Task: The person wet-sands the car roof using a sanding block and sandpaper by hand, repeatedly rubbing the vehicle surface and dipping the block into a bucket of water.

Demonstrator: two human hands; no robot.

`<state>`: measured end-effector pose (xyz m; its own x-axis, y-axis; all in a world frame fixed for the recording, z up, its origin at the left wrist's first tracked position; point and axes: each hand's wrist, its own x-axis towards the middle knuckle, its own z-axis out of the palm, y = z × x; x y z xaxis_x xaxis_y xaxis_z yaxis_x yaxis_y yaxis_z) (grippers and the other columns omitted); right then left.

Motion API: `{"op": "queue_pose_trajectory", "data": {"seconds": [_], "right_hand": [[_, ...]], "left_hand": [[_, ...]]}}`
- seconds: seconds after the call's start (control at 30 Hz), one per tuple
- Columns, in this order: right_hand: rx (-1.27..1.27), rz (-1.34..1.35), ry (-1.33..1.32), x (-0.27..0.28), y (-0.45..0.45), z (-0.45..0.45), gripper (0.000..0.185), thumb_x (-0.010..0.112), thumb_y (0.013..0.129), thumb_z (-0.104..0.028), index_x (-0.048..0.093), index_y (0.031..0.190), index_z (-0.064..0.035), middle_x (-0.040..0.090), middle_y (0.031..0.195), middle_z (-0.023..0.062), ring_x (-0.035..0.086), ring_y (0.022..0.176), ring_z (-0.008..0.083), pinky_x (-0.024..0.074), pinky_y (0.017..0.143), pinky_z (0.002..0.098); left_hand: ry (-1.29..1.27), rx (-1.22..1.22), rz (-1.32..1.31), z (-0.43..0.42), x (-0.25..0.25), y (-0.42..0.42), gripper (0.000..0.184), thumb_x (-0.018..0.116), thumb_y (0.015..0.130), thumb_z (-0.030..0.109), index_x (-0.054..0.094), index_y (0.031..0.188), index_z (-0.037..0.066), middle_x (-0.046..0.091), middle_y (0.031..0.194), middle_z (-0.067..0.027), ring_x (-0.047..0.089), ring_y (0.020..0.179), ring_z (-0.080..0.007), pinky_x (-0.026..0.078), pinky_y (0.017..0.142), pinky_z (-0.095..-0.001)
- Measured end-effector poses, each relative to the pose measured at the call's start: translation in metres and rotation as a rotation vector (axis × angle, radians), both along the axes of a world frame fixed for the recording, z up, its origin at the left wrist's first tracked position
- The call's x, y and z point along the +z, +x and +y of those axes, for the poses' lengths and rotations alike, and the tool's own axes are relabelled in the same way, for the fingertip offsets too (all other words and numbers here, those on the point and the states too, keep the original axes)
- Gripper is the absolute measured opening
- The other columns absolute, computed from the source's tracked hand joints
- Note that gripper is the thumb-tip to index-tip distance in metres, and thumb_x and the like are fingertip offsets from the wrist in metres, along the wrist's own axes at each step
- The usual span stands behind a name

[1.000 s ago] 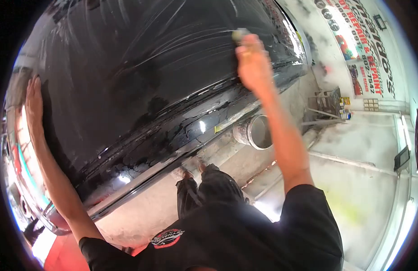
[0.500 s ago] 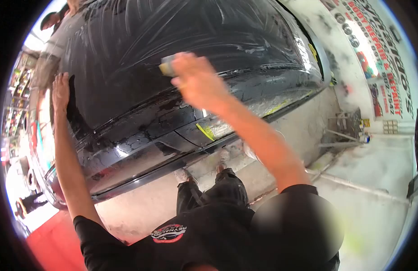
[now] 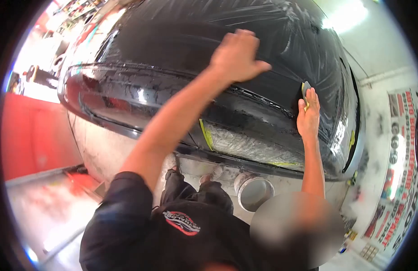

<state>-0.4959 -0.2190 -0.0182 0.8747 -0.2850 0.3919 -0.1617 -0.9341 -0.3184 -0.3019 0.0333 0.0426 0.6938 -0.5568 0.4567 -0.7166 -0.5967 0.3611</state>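
Note:
The wet black car panel (image 3: 173,43) has pale streaks across its surface. My left hand (image 3: 238,54) is over the middle of the panel, fingers spread and slightly blurred, with nothing in it. Whether it touches the surface cannot be made out. Farther right, my right hand (image 3: 309,115) presses a grey and yellow pad (image 3: 305,92) against the panel, with its fingers wrapped along the pad's side. Below the panel's edge, clear masking film (image 3: 245,143) bordered by yellow-green tape (image 3: 206,134) covers part of the car's side.
A round bucket (image 3: 256,194) stands on the floor below the car, right of my feet. A red panel (image 3: 37,131) is at the left. A person (image 3: 41,76) stands in the far left background. A lettered banner (image 3: 396,180) hangs at the right.
My left hand has left the panel's left side and moved right to its middle. My right hand has swept left, then far right with the pad. The view has turned and shifted.

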Motion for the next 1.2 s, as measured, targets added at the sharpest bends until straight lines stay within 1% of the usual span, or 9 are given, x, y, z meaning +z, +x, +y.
{"op": "queue_pose_trajectory", "data": {"seconds": [0.07,0.13,0.2,0.27,0.4,0.6,0.8,1.1,1.2], "right_hand": [[0.116,0.037,0.037,0.007,-0.008,-0.015,0.05,0.052,0.108,-0.024,0.047,0.151,0.0022,0.041,0.161,0.02,0.037,0.151,0.0358,0.0299,0.124,0.0433],[0.263,0.07,0.105,0.01,-0.029,-0.052,0.05,0.052,0.108,-0.023,0.047,0.151,0.0022,0.04,0.162,0.0199,0.036,0.151,0.0361,0.0298,0.123,0.0424],[0.197,0.095,0.155,0.004,-0.053,-0.086,0.05,0.052,0.108,-0.022,0.046,0.152,0.0021,0.04,0.162,0.021,0.035,0.152,0.0361,0.0293,0.124,0.0416],[0.089,0.09,0.217,-0.011,-0.075,-0.124,0.051,0.052,0.109,-0.023,0.045,0.153,0.0023,0.039,0.162,0.0217,0.035,0.152,0.0359,0.029,0.124,0.0416],[-0.08,0.12,-0.004,-0.036,-0.06,-0.138,0.052,0.051,0.109,-0.024,0.044,0.153,0.0029,0.038,0.162,0.023,0.035,0.152,0.0363,0.0283,0.124,0.0419],[0.357,0.002,-0.056,0.02,0.093,0.018,0.048,0.054,0.106,-0.024,0.053,0.145,0.0032,0.047,0.155,0.0246,0.042,0.147,0.0381,0.0333,0.121,0.0443],[0.612,0.014,-0.238,0.044,0.247,0.181,0.047,0.052,0.106,-0.032,0.056,0.131,0.0073,0.049,0.149,0.03,0.046,0.141,0.0434,0.0394,0.116,0.0484],[0.378,0.044,0.095,0.017,0.065,-0.043,0.049,0.05,0.11,-0.025,0.047,0.152,-0.0006,0.043,0.161,0.0177,0.037,0.152,0.0322,0.028,0.124,0.0387],[0.381,0.089,-0.034,0.025,0.104,-0.003,0.049,0.053,0.108,-0.024,0.049,0.151,-0.0015,0.043,0.16,0.019,0.037,0.151,0.0349,0.0307,0.123,0.0417]], "left_hand": [[0.072,-0.111,0.137,-0.052,0.01,-0.04,0.075,0.074,0.082,0.057,0.064,0.125,-0.004,0.053,0.145,-0.0204,0.052,0.132,-0.0379,0.041,0.114,-0.0466],[-0.085,-0.127,-0.265,-0.114,-0.064,-0.068,0.074,0.065,0.089,0.059,0.062,0.131,-0.002,0.05,0.151,-0.0174,0.042,0.142,-0.0356,0.034,0.12,-0.0448],[-0.08,-0.225,-0.273,-0.092,-0.06,-0.057,0.065,0.063,0.092,0.051,0.062,0.132,0.0,0.052,0.149,-0.015,0.047,0.138,-0.0345,0.037,0.117,-0.0457],[0.032,-0.198,0.122,-0.028,-0.001,-0.05,0.059,0.062,0.094,0.046,0.061,0.133,0.001,0.052,0.148,-0.0147,0.051,0.134,-0.0338,0.039,0.115,-0.047],[0.133,0.254,-0.146,0.124,-0.016,0.045,0.058,0.058,0.097,0.044,0.058,0.135,0.001,0.053,0.147,-0.0199,0.049,0.137,-0.0372,0.039,0.114,-0.0494],[0.261,0.68,-0.017,0.292,-0.058,0.104,0.082,0.029,0.106,0.064,0.034,0.16,0.003,0.028,0.169,-0.0158,0.021,0.158,-0.0301,0.019,0.128,-0.0448],[0.281,0.676,0.021,0.292,-0.059,0.105,0.08,0.024,0.107,0.065,0.029,0.163,0.007,0.023,0.171,-0.0127,0.016,0.159,-0.0278,0.014,0.13,-0.0435],[0.093,0.585,-0.068,0.371,-0.071,0.118,0.065,0.039,0.108,0.055,0.047,0.155,0.011,0.039,0.164,-0.0089,0.03,0.155,-0.0252,0.023,0.126,-0.044],[-0.011,0.566,-0.133,0.361,-0.068,0.107,0.06,0.041,0.108,0.052,0.057,0.147,0.01,0.05,0.157,-0.0102,0.038,0.151,-0.0257,0.026,0.125,-0.0432]]}}
